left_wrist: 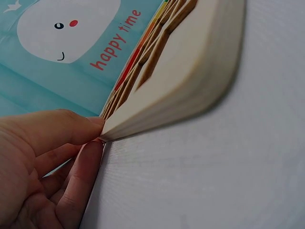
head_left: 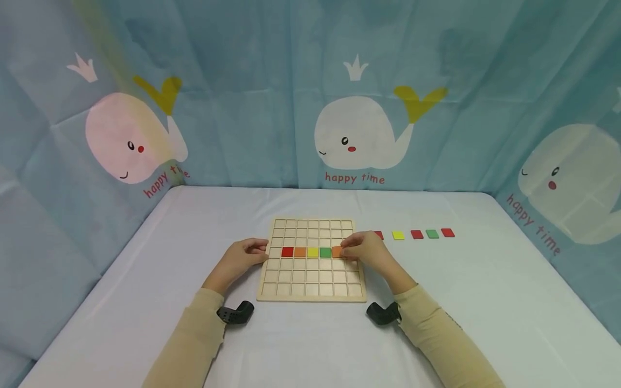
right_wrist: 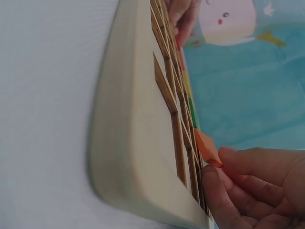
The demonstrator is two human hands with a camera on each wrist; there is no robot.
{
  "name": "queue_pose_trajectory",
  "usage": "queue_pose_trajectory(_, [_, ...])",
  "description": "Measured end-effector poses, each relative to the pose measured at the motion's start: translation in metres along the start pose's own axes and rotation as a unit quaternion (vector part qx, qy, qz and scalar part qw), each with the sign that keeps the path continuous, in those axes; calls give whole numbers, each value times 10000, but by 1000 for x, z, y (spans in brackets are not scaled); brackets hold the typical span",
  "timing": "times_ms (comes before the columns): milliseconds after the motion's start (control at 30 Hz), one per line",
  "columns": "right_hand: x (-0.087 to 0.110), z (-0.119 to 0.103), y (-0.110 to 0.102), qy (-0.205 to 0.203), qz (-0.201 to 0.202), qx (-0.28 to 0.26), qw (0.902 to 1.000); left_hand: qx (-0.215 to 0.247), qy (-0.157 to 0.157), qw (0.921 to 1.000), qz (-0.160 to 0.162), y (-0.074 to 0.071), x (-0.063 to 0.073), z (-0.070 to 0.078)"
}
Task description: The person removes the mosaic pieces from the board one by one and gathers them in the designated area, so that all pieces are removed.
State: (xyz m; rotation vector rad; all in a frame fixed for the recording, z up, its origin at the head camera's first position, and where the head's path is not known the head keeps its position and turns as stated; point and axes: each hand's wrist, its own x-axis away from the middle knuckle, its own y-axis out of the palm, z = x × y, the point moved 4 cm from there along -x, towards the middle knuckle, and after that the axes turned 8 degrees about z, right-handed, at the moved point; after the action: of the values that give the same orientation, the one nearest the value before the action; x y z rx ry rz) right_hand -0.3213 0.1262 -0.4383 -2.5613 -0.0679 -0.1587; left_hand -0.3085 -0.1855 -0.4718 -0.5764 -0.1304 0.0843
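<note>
A wooden grid board (head_left: 312,291) lies flat on the white table. Along one of its rows sit a red tile (head_left: 287,251), an orange tile (head_left: 300,252), a yellow tile (head_left: 312,252) and a green tile (head_left: 325,252), side by side. My right hand (head_left: 367,251) pinches another orange tile (right_wrist: 207,147) between thumb and finger; it is tilted, one edge down at the square beside the green tile. At the board's left edge, my left hand (head_left: 241,257) grips the rim with its thumb (left_wrist: 71,125) on top and fingers against the side.
Loose tiles form a row right of the board: a red one (head_left: 379,235) partly behind the right hand, then a yellow one (head_left: 398,235), a red one (head_left: 416,234), a green one (head_left: 432,234) and another red one (head_left: 448,233). Whale-printed blue curtains (head_left: 262,108) enclose the table (head_left: 301,345).
</note>
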Motion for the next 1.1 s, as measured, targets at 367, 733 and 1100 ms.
queue_pose_trajectory(367, [-2, 1, 2, -90, -54, -110, 9999, 7, 44, 10000, 3, 1, -1, -2])
queue_pose_trajectory(733, [-3, 2, 2, -164, -92, -6, 9998, 88, 104, 9999, 3, -1, 1, 0])
queue_pose_trajectory(1100, [-4, 6, 1, 97, -116, -475, 9988, 64, 76, 10000, -10, 0, 2, 0])
